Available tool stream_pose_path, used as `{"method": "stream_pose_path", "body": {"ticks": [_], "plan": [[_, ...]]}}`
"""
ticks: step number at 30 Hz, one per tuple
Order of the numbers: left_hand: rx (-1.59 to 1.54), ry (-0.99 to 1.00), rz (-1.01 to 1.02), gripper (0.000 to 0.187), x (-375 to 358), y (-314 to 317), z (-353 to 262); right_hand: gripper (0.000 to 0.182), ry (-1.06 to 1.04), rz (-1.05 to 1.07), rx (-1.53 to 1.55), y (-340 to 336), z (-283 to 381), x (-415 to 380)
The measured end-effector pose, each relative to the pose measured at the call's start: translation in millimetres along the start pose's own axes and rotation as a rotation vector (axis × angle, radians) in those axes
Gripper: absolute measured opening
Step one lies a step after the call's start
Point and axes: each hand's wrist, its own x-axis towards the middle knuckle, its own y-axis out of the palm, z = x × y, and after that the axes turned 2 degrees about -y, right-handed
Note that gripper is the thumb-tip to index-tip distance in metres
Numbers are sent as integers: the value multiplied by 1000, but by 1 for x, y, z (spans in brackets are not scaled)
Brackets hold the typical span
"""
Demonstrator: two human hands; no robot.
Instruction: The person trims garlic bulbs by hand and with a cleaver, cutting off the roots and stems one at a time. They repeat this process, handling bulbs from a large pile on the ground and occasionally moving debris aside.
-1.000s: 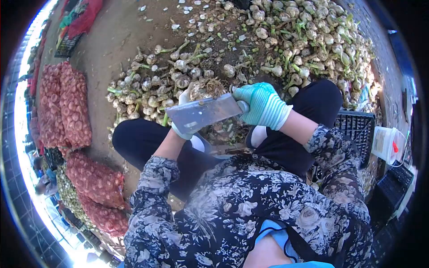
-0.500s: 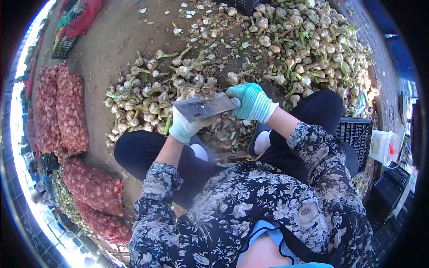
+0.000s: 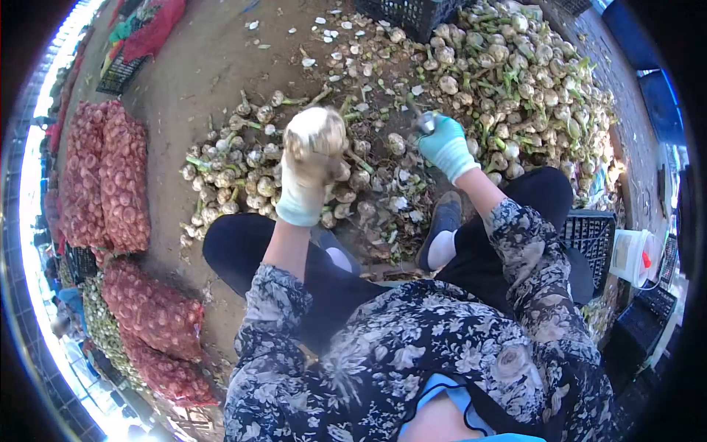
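My left hand (image 3: 302, 193), in a pale work glove, is closed around a large whitish garlic bulb (image 3: 313, 134) with a brownish, blurred side, lifted up close to the camera. In my right hand (image 3: 448, 149), gloved in green and white, is a cleaver (image 3: 426, 122); its handle end shows and the blade is seen nearly edge-on, pointing away. Below and left of my left hand lies a spread of garlic bulbs with stalks (image 3: 239, 173). Beyond my right hand rises a bigger garlic heap (image 3: 534, 96). Trimmings and peelings (image 3: 394, 210) cover the ground between my feet.
Full red mesh sacks (image 3: 121, 177) stand at the left, with further sacks (image 3: 155, 309) nearer. A black crate (image 3: 412, 16) sits at the far side, and another crate (image 3: 589, 236) beside my right knee. Right of that is a white bucket (image 3: 630, 256).
My hands have moved apart. The left has risen toward the camera with the garlic bulb; the right has swung right and away, turning the cleaver from broadside to nearly edge-on.
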Motion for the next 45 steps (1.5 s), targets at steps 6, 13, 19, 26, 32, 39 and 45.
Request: {"method": "stream_pose_path", "body": {"ticks": [6, 13, 19, 26, 32, 39, 45], "plan": [[-384, 115, -213, 36, 24, 16, -4, 15, 181, -7, 1161, 51, 87, -77], [-435, 144, -412, 33, 25, 19, -8, 21, -6, -125, 756, 125, 66, -55], [-428, 183, -433, 32, 38, 4, -11, 19, 117, -189, 883, 135, 79, -52], [-419, 162, -476, 44, 35, 24, -21, 22, 454, 125, 341, 168, -27, -38], [-362, 135, -530, 35, 78, 32, -3, 15, 557, -222, 726, 113, -14, -23], [51, 166, -227, 59, 96, 112, -2, 30, 468, -56, 88, 105, -67, 1], [144, -224, -388, 32, 89, -4, -10, 37, 410, 164, -220, 113, -69, 40]]}}
